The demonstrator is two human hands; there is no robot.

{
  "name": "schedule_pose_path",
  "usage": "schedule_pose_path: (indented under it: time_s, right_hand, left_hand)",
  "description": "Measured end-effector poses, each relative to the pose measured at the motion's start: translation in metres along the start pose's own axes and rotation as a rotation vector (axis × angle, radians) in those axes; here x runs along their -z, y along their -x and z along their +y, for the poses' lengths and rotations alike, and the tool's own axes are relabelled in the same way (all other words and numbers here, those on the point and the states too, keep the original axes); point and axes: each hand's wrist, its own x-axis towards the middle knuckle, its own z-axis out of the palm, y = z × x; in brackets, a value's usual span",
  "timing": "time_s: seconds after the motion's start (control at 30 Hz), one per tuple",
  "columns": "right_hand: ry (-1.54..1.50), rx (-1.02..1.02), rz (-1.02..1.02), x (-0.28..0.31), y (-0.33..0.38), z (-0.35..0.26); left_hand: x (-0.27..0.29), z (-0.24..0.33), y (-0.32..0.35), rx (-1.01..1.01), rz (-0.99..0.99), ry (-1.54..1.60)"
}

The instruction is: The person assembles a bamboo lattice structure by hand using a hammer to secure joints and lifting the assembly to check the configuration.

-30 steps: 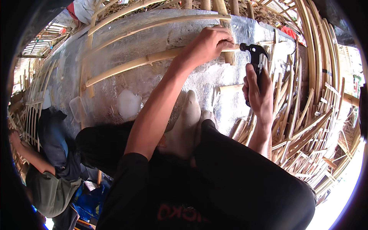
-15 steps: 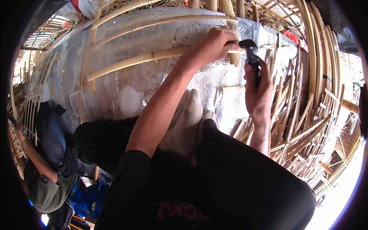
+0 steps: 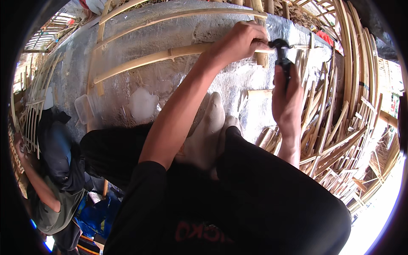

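Observation:
My right hand point(image 3: 287, 95) is closed round the black handle of a hammer point(image 3: 280, 45). The hammer's head is right beside the fingertips of my left hand point(image 3: 250, 39). Those fingers are pinched together over the right end of a bamboo strip point(image 3: 148, 65), and whatever small thing they may hold is hidden. Under that end a short upright bamboo slat point(image 3: 262, 60) crosses the strip. Farther off, a second bamboo strip point(image 3: 182, 17) runs roughly parallel, and the left ends of both meet a long crosspiece point(image 3: 101, 40).
Silvery foil sheeting point(image 3: 178, 80) covers the work surface. On it are a clear plastic tub point(image 3: 85, 109) and a whitish lump point(image 3: 143, 104). Split bamboo point(image 3: 327, 123) is heaped at the right. My socked feet point(image 3: 211, 127) are close by; a co-worker point(image 3: 51, 199) sits at the left.
The hammer's head has shifted slightly up and right in the picture, still close to my left fingertips. My left hand keeps its pinch at the strip's end. The co-worker's arm has moved a little.

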Motion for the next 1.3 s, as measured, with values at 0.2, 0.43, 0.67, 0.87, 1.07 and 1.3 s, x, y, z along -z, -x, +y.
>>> schedule_pose_path:
  time_s: [0.2, 0.43, 0.67, 0.87, 1.07, 1.3]
  right_hand:
    - [-0.259, -0.056, 0.176, -0.007, 0.005, 0.006]
    - [-0.439, -0.027, 0.272, -0.008, 0.007, 0.003]
    - [-0.395, -0.065, 0.13, 0.002, 0.008, 0.001]
    - [-0.302, -0.069, 0.102, -0.004, -0.005, 0.013]
    - [-0.178, -0.138, 0.036, 0.004, -0.003, 0.001]
    - [-0.222, -0.124, 0.07, 0.008, 0.002, -0.001]
  left_hand:
    - [0.001, 0.005, 0.0, 0.03, -0.021, 0.006]
    - [0.0, 0.002, 0.0, 0.038, -0.015, 0.005]
    - [0.001, -0.003, -0.001, 0.038, -0.005, -0.016]
    - [0.001, -0.002, 0.002, 0.026, 0.005, -0.027]
    - [0.002, 0.002, 0.002, 0.121, -0.016, -0.062]
    - [0.001, -0.003, 0.0, 0.079, -0.01, -0.057]
